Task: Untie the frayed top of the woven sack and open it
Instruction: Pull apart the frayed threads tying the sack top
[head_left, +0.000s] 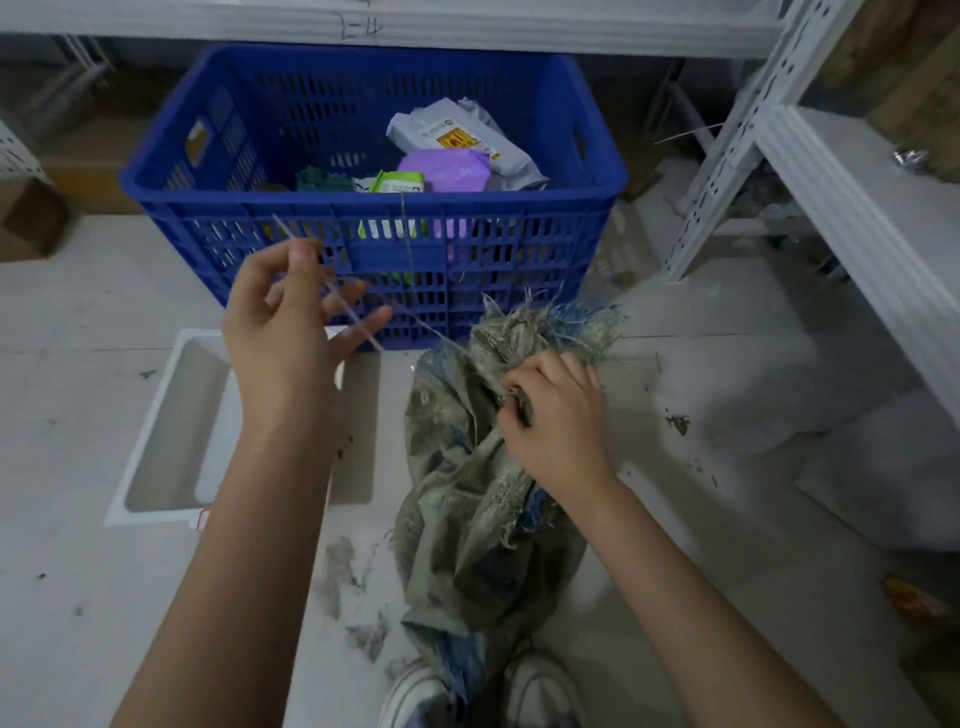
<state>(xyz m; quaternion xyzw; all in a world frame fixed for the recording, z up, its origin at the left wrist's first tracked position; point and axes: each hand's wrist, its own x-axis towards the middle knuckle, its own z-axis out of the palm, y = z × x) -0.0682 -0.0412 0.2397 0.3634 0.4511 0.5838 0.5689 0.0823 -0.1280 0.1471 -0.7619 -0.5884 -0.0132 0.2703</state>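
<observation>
The woven sack (467, 499) stands on the floor (78, 441) between the person's shoes, its frayed top (545, 327) bunched at about one o'clock from centre. The right hand (556, 415) is clenched on the gathered neck. The left hand (296, 317), at ten o'clock, pinches a thin strand (358, 322) with its other fingers spread. The untying looks under way; next, pulling the strand free should loosen the neck. A blue crate (374, 171) sits at twelve o'clock.
</observation>
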